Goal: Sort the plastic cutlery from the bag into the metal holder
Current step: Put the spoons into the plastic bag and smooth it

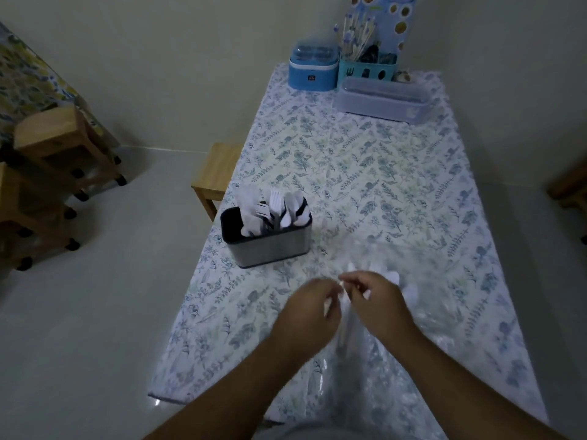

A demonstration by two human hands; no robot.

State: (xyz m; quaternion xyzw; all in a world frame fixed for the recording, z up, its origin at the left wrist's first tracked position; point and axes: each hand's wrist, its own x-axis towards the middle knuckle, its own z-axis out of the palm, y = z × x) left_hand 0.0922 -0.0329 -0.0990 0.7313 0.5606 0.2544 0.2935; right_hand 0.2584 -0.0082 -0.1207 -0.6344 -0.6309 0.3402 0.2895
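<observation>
While both forearms converge over the table [365,173], left hand [309,308] and right hand [373,301] pinch white cutlery [344,315] from the clear bag [422,293]; metal holder [266,246] stands left, part-filled.

One metal holder [266,238] stands on one table [397,173], filled with white plastic cutlery [274,211] too crowded to count. One clear bag [422,290], blurred, holds more pieces, number unclear. At the far end: one blue lidded container [313,69], one teal caddy [365,73], one clear lidded box [382,98]. Two hands, left hand [309,308] and right hand [376,304]. One wooden stool [216,173] beside the table
</observation>
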